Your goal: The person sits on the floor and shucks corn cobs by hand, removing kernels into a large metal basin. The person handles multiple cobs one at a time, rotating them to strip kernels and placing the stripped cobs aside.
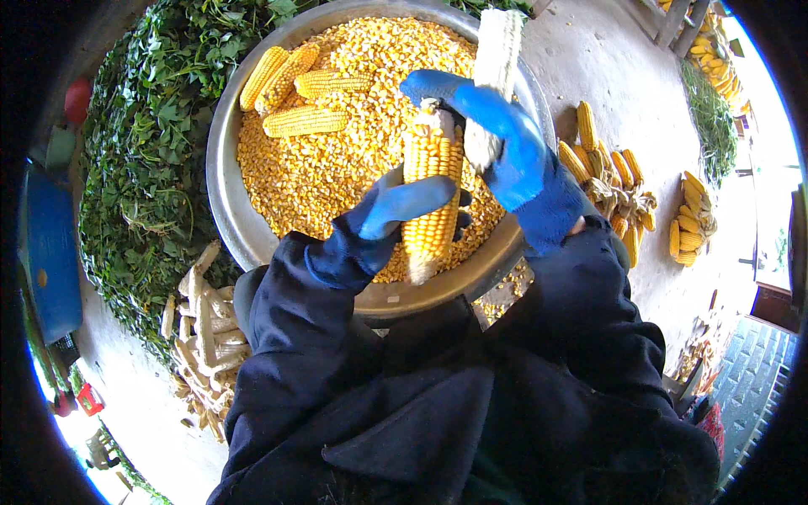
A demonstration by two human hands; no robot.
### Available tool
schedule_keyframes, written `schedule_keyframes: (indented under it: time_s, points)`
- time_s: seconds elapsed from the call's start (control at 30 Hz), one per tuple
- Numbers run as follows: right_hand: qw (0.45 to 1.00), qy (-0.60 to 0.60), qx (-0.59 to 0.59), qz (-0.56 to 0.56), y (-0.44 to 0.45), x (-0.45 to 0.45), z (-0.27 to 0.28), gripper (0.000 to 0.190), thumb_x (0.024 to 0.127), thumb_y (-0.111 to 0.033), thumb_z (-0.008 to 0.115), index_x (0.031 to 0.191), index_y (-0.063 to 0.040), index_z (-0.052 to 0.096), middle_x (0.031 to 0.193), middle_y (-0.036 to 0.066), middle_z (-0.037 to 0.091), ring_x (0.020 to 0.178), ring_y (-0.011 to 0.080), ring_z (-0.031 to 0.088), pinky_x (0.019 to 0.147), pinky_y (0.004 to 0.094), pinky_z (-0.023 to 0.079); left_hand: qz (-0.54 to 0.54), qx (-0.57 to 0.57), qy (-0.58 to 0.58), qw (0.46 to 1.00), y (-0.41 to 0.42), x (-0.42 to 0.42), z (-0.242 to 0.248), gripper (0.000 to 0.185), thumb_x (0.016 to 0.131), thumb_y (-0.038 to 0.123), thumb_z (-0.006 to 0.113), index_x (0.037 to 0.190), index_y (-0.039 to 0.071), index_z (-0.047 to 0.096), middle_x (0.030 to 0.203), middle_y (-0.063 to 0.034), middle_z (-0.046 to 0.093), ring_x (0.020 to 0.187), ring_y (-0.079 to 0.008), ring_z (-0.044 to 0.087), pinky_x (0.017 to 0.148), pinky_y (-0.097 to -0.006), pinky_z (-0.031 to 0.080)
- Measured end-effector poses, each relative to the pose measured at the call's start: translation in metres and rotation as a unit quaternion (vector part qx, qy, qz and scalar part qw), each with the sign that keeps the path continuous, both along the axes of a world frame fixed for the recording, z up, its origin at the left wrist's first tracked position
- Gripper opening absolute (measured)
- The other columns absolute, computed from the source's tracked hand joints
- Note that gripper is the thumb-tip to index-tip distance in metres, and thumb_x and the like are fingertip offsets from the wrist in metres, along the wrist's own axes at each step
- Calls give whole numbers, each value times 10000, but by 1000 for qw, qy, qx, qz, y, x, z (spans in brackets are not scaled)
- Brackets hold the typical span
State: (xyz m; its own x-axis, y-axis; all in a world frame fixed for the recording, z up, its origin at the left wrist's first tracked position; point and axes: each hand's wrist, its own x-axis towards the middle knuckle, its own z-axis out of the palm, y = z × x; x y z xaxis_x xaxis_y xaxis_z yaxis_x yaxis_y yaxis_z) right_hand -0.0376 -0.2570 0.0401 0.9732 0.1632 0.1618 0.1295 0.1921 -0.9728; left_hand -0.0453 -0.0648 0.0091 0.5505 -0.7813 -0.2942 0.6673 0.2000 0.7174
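My left hand (407, 205), in a blue coated work glove, grips an ear of corn (431, 196) upright over a wide metal basin (224, 183). Kernels are gone from part of the ear's upper end, where bare cob shows. In my gloved right hand (505, 136) is a bare corn cob (499, 53), slanting upward, with its lower end near the top of the ear. Loose corn kernels (303, 183) fill much of the basin. Several whole ears (306, 121) lie on the kernels at the upper left.
Leafy green vines (151, 139) are heaped left of the basin. Stripped cobs (208, 322) are piled at the lower left. Bundled ears of corn (609, 167) and a smaller bundle (690, 221) lie on the concrete floor at right. A blue plastic container (53, 252) stands far left.
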Motion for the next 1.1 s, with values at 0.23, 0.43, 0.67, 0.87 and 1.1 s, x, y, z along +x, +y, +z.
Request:
schedule_keyframes:
  time_s: [0.23,0.43,0.67,0.87,1.1]
  points:
    - [995,44,41,-85,22,-13,-12,273,891,-187,663,1102,-15,688,1061,73,696,1024,168,643,909,329,509,-64,27,-132,989,-3,1,-17,616,917,404,623,1342,-15,472,1215,-161,630,1044,-293,663,879,-424,563]
    - [970,179,-24,-160,38,-6,-35,301,896,-242,650,1103,-25,665,897,16,639,804,123,596,731,282,478,135,-60,94,985,-32,-15,-61,443,927,258,619,1297,37,515,1128,-79,640,949,-193,647,820,-320,539]
    - [999,8,-50,3,-19,-9,4,619,953,-448,437,1308,42,563,1335,178,583,1262,275,537,1111,389,364,-82,-63,65,992,-3,0,-3,792,837,461,683,1422,3,409,1181,-176,642,1028,-284,661,906,-425,546]
    - [986,121,91,-73,25,-6,-21,303,892,-282,645,1013,-6,681,947,58,688,863,153,652,775,284,514,-49,-52,-35,997,1,-5,-36,446,898,236,666,1269,11,562,1121,-98,655,979,-212,643,872,-363,522]
    - [964,197,-32,-174,24,-8,-13,309,922,-269,607,1086,-11,654,962,80,692,858,162,669,756,279,529,77,67,-169,980,-26,-5,-68,480,873,229,699,1263,-4,547,1123,-111,652,955,-204,649,829,-320,542]
